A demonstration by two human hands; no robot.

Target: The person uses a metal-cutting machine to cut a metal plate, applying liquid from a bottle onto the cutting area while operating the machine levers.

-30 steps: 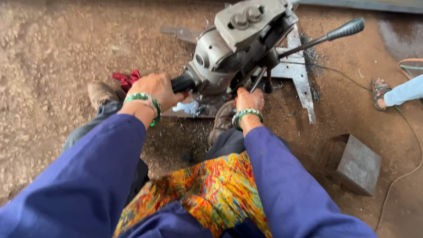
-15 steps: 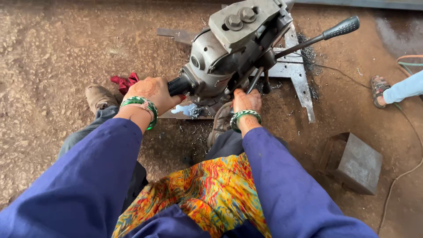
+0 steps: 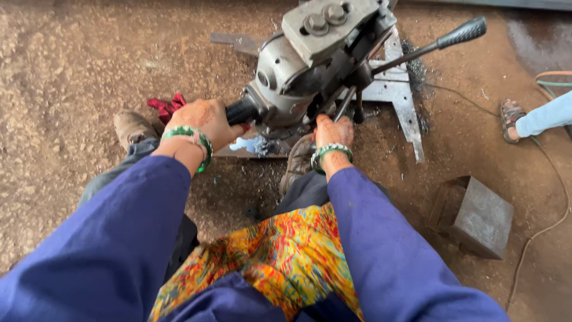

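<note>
A grey magnetic drill machine [image 3: 310,59] stands on flat steel plates [image 3: 396,89] lying on the dirt ground. My left hand [image 3: 205,122] is shut around a black handle grip [image 3: 241,111] sticking out of the machine's left side. My right hand [image 3: 333,132] rests at the machine's base, fingers against the metal beside a short black lever [image 3: 357,110]; whether it grips anything is unclear. A long lever with a black knurled grip [image 3: 462,33] points up to the right, untouched. Both wrists carry green bangles, and blue sleeves cover both arms.
A red cloth [image 3: 167,106] lies behind my left hand. My shoes [image 3: 132,126] are planted near the plates. A grey steel block [image 3: 476,216] sits at right. Another person's sandalled foot [image 3: 512,119] and a thin cable [image 3: 536,232] are at the far right. Metal shavings [image 3: 414,65] lie by the plates.
The view has shifted slightly, so the machine sits a little higher in frame. Both hands keep the same places on the machine.
</note>
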